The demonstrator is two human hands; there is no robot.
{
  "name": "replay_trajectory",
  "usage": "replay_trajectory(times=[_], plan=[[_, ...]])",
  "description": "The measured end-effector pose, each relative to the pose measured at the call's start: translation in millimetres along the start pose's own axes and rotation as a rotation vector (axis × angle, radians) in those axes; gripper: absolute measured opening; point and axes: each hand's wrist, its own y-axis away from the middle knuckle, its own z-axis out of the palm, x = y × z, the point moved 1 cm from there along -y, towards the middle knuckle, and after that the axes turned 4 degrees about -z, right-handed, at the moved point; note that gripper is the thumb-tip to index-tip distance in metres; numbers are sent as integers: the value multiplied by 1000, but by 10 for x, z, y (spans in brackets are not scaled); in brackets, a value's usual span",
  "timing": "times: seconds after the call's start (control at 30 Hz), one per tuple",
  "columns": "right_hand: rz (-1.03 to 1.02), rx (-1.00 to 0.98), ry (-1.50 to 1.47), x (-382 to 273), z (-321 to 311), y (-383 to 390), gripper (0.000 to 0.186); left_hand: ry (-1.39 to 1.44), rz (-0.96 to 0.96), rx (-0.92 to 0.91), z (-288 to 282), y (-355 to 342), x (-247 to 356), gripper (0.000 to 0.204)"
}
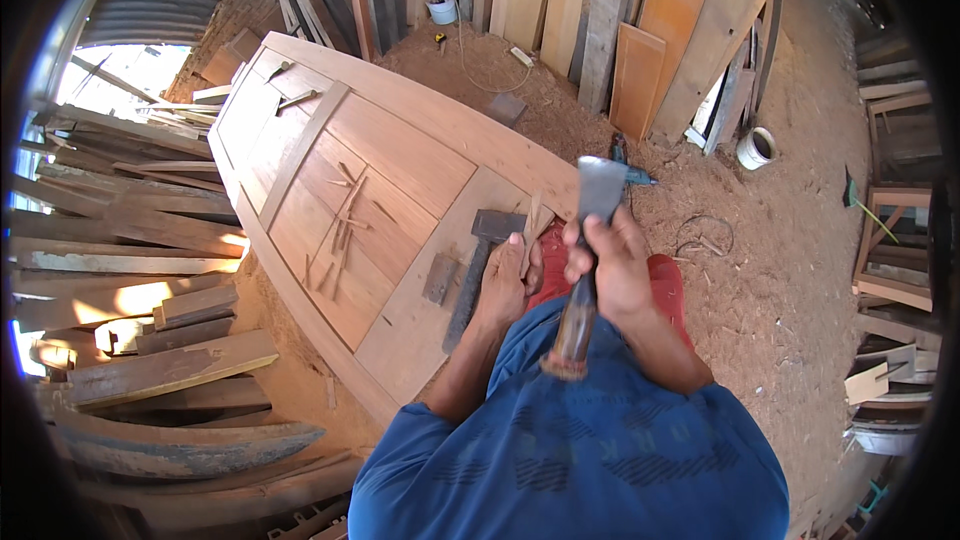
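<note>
My right hand is wrapped around a wide chisel, its flat metal blade pointing up and its worn wooden handle toward my body. In my left hand, a small tapered piece of wood is pinched, sticking out past the fingers. Beside that hand a hammer with a dark block-shaped head lies on a large wooden panel door. A small dark block rests left of the hammer. Several thin wooden sticks are scattered over the middle of the door.
Two small tools lie toward the door's far end. Stacked timber fills the left side. Boards lean at the back. A power drill and a white bucket stand on the sawdust-covered floor.
</note>
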Motion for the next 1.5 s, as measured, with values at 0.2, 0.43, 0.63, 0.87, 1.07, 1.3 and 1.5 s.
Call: replay_trajectory(times=[0.2, 0.43, 0.63, 0.87, 1.07, 1.3, 1.5], plan=[[399, -261, -170, 182, 471, 394, 13, -415, 40, 217, -101, -105, 252, 42], [335, -289, -19, 22, 451, 475, 18, -602, 175, 129, 40, 152, 360, 46], [286, -287, 43, -69, 383, 516, 28, -312, 44, 169, 335, 284, 372, 48], [-114, -42, 103, -308, 30, 461, 15, -880, 454, -96, 310, 396, 199, 46], [68, -96, -80, -98, 86, 374, 23, 1, 87, 11, 207, 126, 178, 42], [297, -215, -198, 61, 348, 254, 19, -19, 121, 222, 274, -182, 329, 35], [332, -259, -113, 31, 475, 442, 18, -240, 212, 358, 281, 1, 386, 35]])
